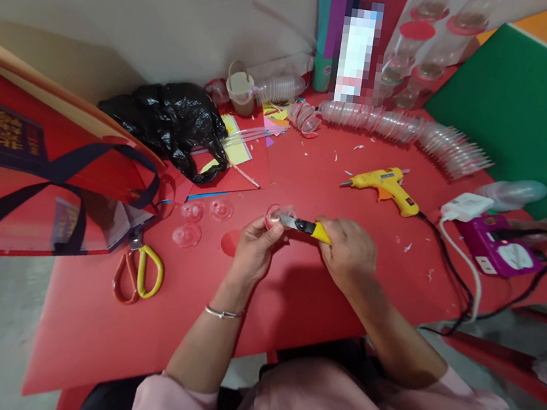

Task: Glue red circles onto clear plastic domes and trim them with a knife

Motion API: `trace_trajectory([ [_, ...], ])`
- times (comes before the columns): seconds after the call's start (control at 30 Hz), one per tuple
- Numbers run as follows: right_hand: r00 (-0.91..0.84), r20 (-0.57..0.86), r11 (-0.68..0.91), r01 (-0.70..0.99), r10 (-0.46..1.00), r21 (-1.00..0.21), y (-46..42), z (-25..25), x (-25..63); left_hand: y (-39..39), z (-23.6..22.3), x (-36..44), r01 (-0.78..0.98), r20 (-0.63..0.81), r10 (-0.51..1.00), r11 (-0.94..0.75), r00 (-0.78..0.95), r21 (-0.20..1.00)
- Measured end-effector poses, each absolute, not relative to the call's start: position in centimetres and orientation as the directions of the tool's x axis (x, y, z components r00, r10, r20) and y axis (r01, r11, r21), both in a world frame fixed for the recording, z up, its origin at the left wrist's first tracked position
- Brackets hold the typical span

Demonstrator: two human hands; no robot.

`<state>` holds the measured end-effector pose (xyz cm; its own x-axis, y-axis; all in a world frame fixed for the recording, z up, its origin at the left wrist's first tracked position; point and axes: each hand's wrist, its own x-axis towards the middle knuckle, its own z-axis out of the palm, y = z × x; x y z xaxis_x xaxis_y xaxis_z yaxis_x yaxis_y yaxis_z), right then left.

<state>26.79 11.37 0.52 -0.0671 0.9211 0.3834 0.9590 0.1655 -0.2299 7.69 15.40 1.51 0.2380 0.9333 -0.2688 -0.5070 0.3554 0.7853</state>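
Watching beside the counter (108,345), I see the clear plastic piece (273,214) above it, pinched in the left hand (255,248); the right hand (351,249) is closed around the yellow-handled cutter (305,227), its blade at the plastic. The piece seems light, thin, perhaps slippery; I think its edge, away from the blade, is the safest hold.

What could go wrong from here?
1. Blade points at the plastic piece by the left hand's thumb; a slip might cut it.
2. Glue gun lies beyond the right hand; if hot (can't tell), a careless reach could burn.
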Motion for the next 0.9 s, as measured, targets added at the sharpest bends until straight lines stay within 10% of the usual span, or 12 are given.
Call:
trace_trajectory([
  [0.2, 0.181, 0.417, -0.056, 0.954, 0.891, -0.295, 12.1, 0.0, 29.1, 15.5, 2.1, 6.9, -0.573, -0.193, 0.950, 0.304, 0.247, 0.761],
  [0.43, -0.051, 0.510, 0.242, 0.918, 0.859, -0.316, 11.5, 0.1, 27.1, 15.5, 1.2, 7.5, -0.530, -0.240, 0.944, 0.326, 0.226, 0.783],
  [0.9, -0.087, 0.475, 0.261, 0.913, 0.876, -0.314, 11.4, 0.1, 26.9, 15.4, 1.2, 7.8, -0.494, -0.237, 0.936, 0.341, 0.262, 0.800],
])
